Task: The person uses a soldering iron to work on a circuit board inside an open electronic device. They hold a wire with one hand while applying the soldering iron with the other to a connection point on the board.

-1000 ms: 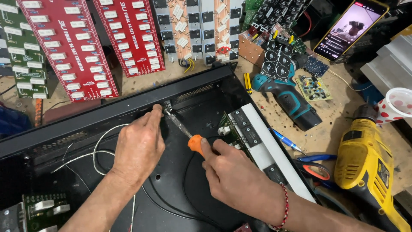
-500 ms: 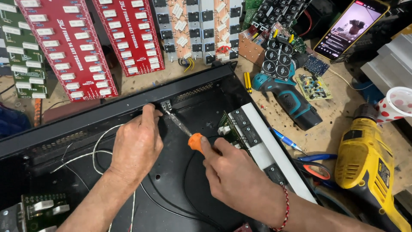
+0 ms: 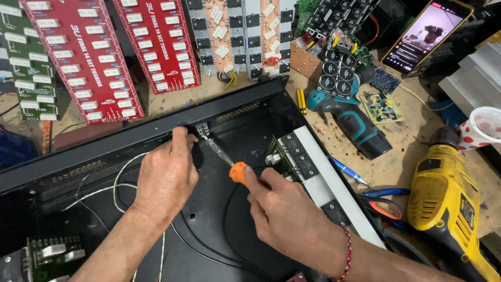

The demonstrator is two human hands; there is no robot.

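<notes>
Around the open black metal chassis (image 3: 156, 122) the bench is crowded: red circuit boards (image 3: 88, 57) and a green one (image 3: 26, 68) lean along the back, a teal cordless drill (image 3: 349, 117) lies just beside the chassis's right wall, and a yellow corded drill (image 3: 449, 201) sits farther right. A blue pen (image 3: 349, 172) and orange-handled scissors (image 3: 383, 206) lie between the two drills, a lit phone (image 3: 425, 34) is propped at the top right, and a red-spotted paper cup (image 3: 482, 128) stands at the edge.

Inside the chassis, a long grey heatsink bar carrying black components (image 3: 313, 167) runs along the right side, with a small green board (image 3: 276, 156) standing against it (this sits just beside the right hand and crowds its working room). White and black wires (image 3: 122, 180) loop across the floor, and another board (image 3: 52, 253) shows in the lower left corner.

The right hand (image 3: 284, 214) is closed around the orange handle of a screwdriver (image 3: 229, 162), whose shaft slants up to a small metal bracket (image 3: 202, 130) on the back wall. The left hand (image 3: 164, 177) lies curled, fingertips pressed against the back wall just beside that bracket; whether it pinches anything cannot be told.
</notes>
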